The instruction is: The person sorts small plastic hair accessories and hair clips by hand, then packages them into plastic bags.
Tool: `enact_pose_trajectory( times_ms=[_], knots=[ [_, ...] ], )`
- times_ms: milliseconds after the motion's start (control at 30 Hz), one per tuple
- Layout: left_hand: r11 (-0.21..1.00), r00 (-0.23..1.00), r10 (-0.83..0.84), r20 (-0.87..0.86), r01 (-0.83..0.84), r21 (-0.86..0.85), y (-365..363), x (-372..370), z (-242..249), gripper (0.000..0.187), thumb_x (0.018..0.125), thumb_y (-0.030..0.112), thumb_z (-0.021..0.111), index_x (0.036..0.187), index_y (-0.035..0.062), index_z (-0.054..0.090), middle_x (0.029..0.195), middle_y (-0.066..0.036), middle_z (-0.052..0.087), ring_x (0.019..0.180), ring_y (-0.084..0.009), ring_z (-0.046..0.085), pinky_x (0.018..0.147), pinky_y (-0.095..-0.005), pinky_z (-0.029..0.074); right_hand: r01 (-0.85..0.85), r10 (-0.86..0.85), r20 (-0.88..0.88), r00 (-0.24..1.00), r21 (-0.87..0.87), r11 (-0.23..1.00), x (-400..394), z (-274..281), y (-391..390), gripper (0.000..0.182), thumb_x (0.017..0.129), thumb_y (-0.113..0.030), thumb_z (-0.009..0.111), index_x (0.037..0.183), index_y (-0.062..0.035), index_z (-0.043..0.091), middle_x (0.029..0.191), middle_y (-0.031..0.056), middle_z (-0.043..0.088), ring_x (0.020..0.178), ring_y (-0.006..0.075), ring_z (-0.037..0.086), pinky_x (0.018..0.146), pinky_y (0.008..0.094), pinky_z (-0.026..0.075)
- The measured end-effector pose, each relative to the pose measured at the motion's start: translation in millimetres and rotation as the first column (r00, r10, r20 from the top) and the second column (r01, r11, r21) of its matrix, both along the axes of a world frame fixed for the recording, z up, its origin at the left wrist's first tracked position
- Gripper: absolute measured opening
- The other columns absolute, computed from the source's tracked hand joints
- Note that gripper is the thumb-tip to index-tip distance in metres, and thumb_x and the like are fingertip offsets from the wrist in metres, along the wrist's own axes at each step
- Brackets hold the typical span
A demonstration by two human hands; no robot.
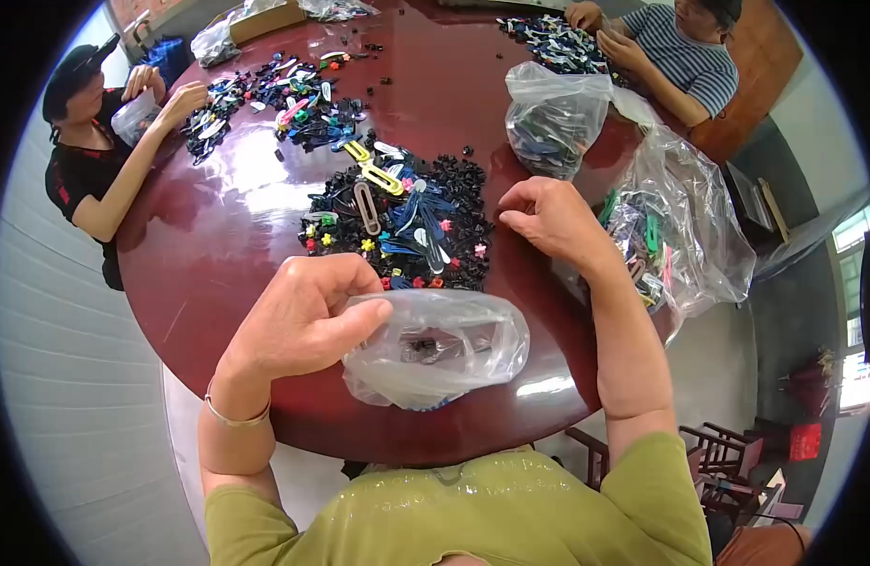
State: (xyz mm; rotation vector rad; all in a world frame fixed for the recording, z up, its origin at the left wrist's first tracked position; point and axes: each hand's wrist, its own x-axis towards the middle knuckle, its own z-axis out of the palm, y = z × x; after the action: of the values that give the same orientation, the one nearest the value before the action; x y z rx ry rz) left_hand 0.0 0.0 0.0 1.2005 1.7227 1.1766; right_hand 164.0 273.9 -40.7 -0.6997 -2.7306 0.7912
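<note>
Nearest me, low in the middle of the frame, my left hand is holding a clear bag by the near-left part of its rim. The thumb is lying over the film and the fingers are curling behind it, nearly closed. I am probably gripping only that edge so the mouth is gaping upward; a few dark bits are showing inside.

My right hand, right of centre, is hovering over the table, thumb and forefinger bent towards each other with a slight gap. I cannot tell whether they are pinching anything tiny.

Just beyond the bag, at the centre, the pile is lying between my hands, likely to be within easy reach of both. Small black clips are making up much of it, with a beige clip, a yellow clip and flower shapes among them.

Right of my right wrist, a big bag is slumping around more clips. Farther up, a fuller bag is standing upright. At upper left and upper right, two people are handling things beside other piles.
</note>
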Motion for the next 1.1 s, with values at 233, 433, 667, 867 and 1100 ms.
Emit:
enact_pose_trajectory(
  times_ms=[233,433,667,867,1100],
  knots=[
    [0.998,0.961,0.057,-0.271,-0.055,0.013,2,6,-4,0.012,0.087,0.007,0.068,0.089,-0.0032,0.062,0.069,0.002,0.059,0.060,-0.0012,0.050,0.050,-0.0200,0.037,-0.042,0.042,-0.006,0.999,-0.054,0.998,-6,-7,-9,0.021,0.080,-0.011,0.074,0.096,0.0028,0.073,0.087,0.0116,0.068,0.078,0.0178,0.067,0.071,0.0302,0.053],
    [1.000,1.000,0.017,0.008,-0.017,-0.016,-1,3,1,0.017,0.088,0.010,0.070,0.092,-0.0043,0.062,0.072,0.000,0.061,0.063,-0.0023,0.053,0.052,-0.0204,0.041,0.007,-0.009,-0.023,1.000,-0.071,0.997,-4,1,-9,0.021,0.079,-0.015,0.072,0.092,0.0009,0.074,0.088,0.0135,0.070,0.078,0.0234,0.068,0.072,0.0346,0.053],
    [0.996,1.000,0.017,-0.020,-0.018,-0.082,3,2,4,0.019,0.090,0.013,0.068,0.093,-0.0057,0.063,0.073,-0.001,0.063,0.065,-0.0038,0.054,0.054,-0.0214,0.043,-0.034,-0.033,-0.197,0.980,-0.326,0.945,6,39,-27,0.014,0.078,-0.006,0.074,0.089,0.0019,0.071,0.083,0.0008,0.065,0.072,0.0044,0.056,0.061,0.0215,0.044],
    [0.997,0.991,-0.024,-0.130,0.014,-0.073,5,3,-2,0.020,0.090,0.015,0.067,0.090,-0.0051,0.063,0.067,-0.002,0.061,0.060,-0.0040,0.052,0.051,-0.0232,0.041,-0.448,0.304,-0.405,0.863,-0.331,0.830,16,60,-58,0.012,0.077,-0.002,0.075,0.088,0.0015,0.073,0.085,0.0043,0.067,0.076,0.0104,0.060,0.065,0.0244,0.046],
    [0.998,0.995,-0.032,-0.092,0.026,-0.061,4,3,1,0.024,0.090,0.019,0.069,0.089,-0.0041,0.063,0.066,0.000,0.059,0.059,-0.0033,0.048,0.050,-0.0227,0.037,-0.149,0.150,-0.185,0.971,0.020,0.989,-9,-5,-14,0.016,0.082,-0.011,0.070,0.095,-0.0033,0.074,0.092,0.0121,0.069,0.081,0.0283,0.067,0.074,0.0373,0.053]
  ],
)
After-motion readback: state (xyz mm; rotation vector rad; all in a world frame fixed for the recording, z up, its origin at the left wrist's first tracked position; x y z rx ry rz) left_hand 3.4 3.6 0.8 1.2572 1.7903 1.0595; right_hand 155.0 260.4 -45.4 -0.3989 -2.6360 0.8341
